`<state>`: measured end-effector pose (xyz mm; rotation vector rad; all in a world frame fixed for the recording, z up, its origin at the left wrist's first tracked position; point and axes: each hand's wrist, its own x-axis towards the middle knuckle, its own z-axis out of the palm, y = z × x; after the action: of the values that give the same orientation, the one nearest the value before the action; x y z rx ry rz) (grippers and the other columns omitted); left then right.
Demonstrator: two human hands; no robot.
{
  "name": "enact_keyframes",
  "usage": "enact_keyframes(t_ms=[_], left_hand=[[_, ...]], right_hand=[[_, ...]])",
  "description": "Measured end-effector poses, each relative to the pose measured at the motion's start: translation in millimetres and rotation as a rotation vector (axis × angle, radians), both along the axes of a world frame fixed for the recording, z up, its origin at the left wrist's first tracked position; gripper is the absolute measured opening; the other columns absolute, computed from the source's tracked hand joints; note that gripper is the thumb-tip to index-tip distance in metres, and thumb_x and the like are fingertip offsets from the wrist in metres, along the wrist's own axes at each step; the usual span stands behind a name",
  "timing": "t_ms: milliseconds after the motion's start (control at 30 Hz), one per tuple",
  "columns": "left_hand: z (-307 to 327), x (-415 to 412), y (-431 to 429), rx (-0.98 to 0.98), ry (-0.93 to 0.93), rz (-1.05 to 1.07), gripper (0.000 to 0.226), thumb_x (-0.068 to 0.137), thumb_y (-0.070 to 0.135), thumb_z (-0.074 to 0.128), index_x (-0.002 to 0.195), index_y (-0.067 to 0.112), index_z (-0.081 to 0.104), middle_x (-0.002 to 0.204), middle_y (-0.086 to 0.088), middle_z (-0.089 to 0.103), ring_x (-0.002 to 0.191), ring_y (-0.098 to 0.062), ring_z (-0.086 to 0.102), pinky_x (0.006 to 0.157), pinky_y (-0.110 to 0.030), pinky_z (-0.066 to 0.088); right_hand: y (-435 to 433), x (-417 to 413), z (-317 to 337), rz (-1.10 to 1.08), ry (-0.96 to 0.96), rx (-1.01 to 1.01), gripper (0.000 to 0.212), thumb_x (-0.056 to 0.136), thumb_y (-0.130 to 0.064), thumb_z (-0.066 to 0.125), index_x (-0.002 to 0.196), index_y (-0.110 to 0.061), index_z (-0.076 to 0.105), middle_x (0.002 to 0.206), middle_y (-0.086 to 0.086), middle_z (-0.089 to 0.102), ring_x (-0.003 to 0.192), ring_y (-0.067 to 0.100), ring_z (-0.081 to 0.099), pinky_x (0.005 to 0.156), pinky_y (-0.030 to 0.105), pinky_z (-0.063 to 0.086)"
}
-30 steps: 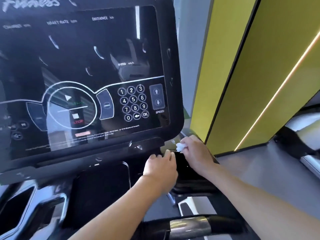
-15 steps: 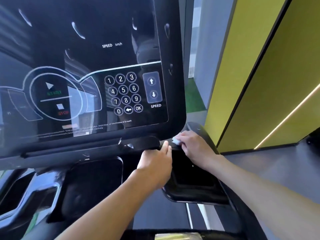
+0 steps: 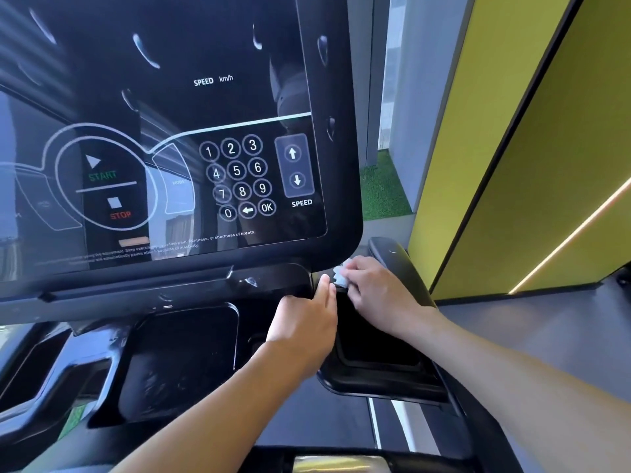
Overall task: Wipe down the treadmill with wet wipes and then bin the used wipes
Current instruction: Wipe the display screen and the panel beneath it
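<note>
The treadmill [image 3: 177, 186] fills the left and centre of the frame, its glossy black console showing a number keypad, START, STOP and SPEED arrows. A small crumpled white wipe [image 3: 340, 275] sits right of centre, just under the console's lower right corner, pinched in the right hand [image 3: 379, 291].

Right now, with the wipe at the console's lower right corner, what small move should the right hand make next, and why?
Probably drag the small crumpled white wet wipe down into the glossy black side tray. The right hand pinches it under the lower right corner of the black console, just above that tray, and the left hand rests beside it, clear of the path.
</note>
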<state>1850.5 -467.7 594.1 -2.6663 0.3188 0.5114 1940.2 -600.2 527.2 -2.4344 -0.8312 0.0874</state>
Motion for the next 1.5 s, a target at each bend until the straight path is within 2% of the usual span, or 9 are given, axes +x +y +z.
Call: enact_keyframes(t_ms=[200,400,533,600,767,933,1233,1400,1500], left_hand=[[2,-3,-2,-0.011,-0.021,0.026,0.077,0.096,0.017,0.048,0.155,-0.001,0.003,0.164,-0.019,-0.01,0.066,-0.023,0.047,0.058,-0.032,0.029],[0,-8,-3,-0.023,-0.05,0.037,0.079,0.094,0.016,0.05,0.155,-0.001,0.002,0.163,-0.021,-0.008,0.085,-0.024,0.063,0.069,-0.033,0.032],[1,-10,-5,-0.043,-0.059,0.055,0.081,0.094,0.016,0.05,0.155,-0.001,0.0,0.164,-0.018,-0.009,0.095,-0.027,0.063,0.074,-0.034,0.032],[2,-10,-6,-0.051,-0.06,0.06,0.078,0.096,0.014,0.047,0.155,0.0,-0.001,0.164,-0.017,-0.009,0.096,-0.026,0.062,0.075,-0.034,0.032],[-1,-10,-5,-0.044,-0.065,0.067,0.077,0.097,0.016,0.047,0.155,0.001,-0.001,0.164,-0.016,-0.009,0.096,-0.025,0.063,0.075,-0.034,0.032],[-3,-10,-6,-0.038,-0.071,0.071,0.081,0.095,0.015,0.049,0.155,0.001,-0.002,0.164,-0.016,-0.011,0.096,-0.025,0.063,0.073,-0.034,0.034],[-9,-10,-5,-0.028,-0.108,0.066,0.074,0.1,0.022,0.045,0.156,0.003,-0.001,0.165,-0.015,-0.008,0.093,-0.025,0.064,0.073,-0.034,0.033],[-12,-9,-4,-0.032,-0.136,0.069,0.072,0.102,0.025,0.043,0.156,0.004,0.001,0.165,-0.014,-0.007,0.094,-0.025,0.064,0.073,-0.034,0.032],[-13,-9,-4,-0.029,-0.124,0.069,0.076,0.1,0.023,0.046,0.156,0.004,-0.001,0.165,-0.013,-0.009,0.095,-0.025,0.063,0.074,-0.035,0.032]], right_hand=[[10,8,4,-0.071,0.023,-0.039,0.028,0.091,-0.005,0.049,0.109,-0.012,0.069,0.117,0.007,0.063,0.112,0.028,0.056,0.096,0.033,0.042],[11,17,1,-0.124,0.057,-0.057,0.034,0.093,-0.009,0.045,0.118,-0.014,0.068,0.13,0.005,0.063,0.12,0.023,0.055,0.1,0.031,0.039],[17,-1,3,0.013,-0.041,-0.083,0.044,0.096,-0.029,0.032,0.118,-0.014,0.067,0.127,0.004,0.064,0.118,0.022,0.057,0.099,0.037,0.042],[7,10,-2,-0.108,-0.058,-0.141,0.053,0.093,-0.037,0.021,0.118,-0.023,0.066,0.126,-0.001,0.065,0.117,0.022,0.057,0.096,0.04,0.039],[0,-2,-5,-0.107,-0.12,-0.139,0.028,0.1,-0.024,0.046,0.117,-0.021,0.068,0.128,-0.002,0.065,0.122,0.017,0.057,0.096,0.037,0.038],[-13,-3,0,-0.194,-0.099,-0.292,0.038,0.096,-0.019,0.044,0.132,-0.02,0.054,0.138,-0.008,0.053,0.14,0.015,0.036,0.111,0.037,0.022],[-4,-8,7,-0.121,-0.039,-0.339,0.049,0.093,-0.018,0.04,0.142,-0.014,0.042,0.151,0.002,0.042,0.141,0.012,0.034,0.12,0.033,0.008],[1,4,3,-0.063,0.03,-0.415,0.05,0.1,-0.027,0.022,0.142,-0.012,0.043,0.152,0.006,0.038,0.144,0.017,0.028,0.122,0.041,0.006],[11,5,11,-0.051,0.049,-0.37,0.075,0.091,-0.036,-0.003,0.136,-0.009,0.05,0.145,0.008,0.044,0.14,0.02,0.033,0.12,0.041,0.01]])
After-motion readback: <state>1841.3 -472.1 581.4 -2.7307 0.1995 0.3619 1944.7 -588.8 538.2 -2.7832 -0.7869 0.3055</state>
